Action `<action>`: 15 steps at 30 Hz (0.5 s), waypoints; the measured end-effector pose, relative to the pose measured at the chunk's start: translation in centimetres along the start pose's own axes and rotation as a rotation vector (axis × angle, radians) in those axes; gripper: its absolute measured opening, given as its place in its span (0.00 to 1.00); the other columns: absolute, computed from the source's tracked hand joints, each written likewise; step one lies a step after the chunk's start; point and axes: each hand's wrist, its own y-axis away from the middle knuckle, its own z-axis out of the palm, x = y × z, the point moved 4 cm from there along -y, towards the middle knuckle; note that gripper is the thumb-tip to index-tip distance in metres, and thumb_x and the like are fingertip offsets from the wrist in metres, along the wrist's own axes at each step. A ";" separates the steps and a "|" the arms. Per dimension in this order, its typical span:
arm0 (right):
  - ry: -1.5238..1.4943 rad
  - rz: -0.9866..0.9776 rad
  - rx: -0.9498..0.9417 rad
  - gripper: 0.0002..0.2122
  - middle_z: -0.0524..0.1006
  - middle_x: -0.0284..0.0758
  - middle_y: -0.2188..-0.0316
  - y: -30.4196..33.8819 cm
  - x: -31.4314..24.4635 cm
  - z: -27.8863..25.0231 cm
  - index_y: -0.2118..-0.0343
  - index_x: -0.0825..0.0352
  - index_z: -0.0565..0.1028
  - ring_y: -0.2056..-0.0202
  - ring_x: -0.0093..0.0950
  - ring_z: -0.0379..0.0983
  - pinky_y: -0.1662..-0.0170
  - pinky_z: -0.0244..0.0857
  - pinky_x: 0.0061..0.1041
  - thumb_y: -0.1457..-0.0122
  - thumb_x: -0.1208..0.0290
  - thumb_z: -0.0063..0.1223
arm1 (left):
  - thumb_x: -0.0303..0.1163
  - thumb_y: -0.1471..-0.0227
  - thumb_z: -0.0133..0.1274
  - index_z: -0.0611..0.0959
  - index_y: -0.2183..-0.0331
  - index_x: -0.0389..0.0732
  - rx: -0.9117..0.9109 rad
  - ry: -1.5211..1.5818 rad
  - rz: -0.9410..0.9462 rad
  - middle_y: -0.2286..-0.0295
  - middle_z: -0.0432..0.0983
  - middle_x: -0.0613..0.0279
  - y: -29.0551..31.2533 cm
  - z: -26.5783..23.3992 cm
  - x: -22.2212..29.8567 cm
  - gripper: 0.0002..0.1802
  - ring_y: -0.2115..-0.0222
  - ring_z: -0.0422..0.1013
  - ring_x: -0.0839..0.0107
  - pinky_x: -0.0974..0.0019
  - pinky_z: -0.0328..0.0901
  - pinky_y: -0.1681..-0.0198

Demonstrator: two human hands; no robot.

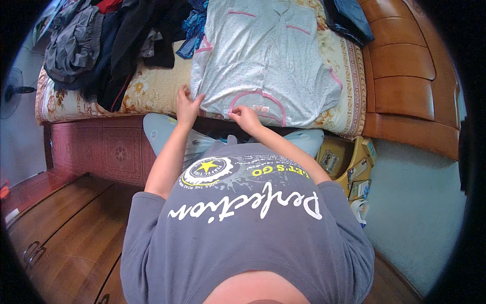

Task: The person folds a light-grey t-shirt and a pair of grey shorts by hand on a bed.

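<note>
A pale grey short-sleeved shirt (240, 63) with pink trim lies spread on the bed, its neckline toward me and the front buttons running away from me. My right hand (246, 120) has its fingers closed on the pink collar edge, just left of a small label inside the neck. At the shirt's left edge, near the shoulder, is my left hand (188, 107). Its thumb touches the fabric while the other fingers stand apart from it over the bedcover.
Dark and grey clothes (76, 48) are heaped on the bed's left, with blue patterned cloth (193, 25) beside the shirt. Folded jeans (349, 20) lie at the far right, by a brown padded headboard (400, 61). The floral bedcover (152, 83) ends before a yellow open drawer (341, 152).
</note>
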 end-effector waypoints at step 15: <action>0.091 0.145 0.179 0.12 0.75 0.46 0.77 -3.7 -3.2 -3.5 0.70 0.70 0.73 0.71 0.43 0.73 0.66 0.65 0.36 0.48 0.63 0.50 | 0.37 0.61 0.57 0.60 0.48 0.38 -0.114 -0.101 -0.142 0.55 0.68 0.45 -5.5 0.2 0.8 0.40 0.58 0.68 0.52 0.54 0.63 0.57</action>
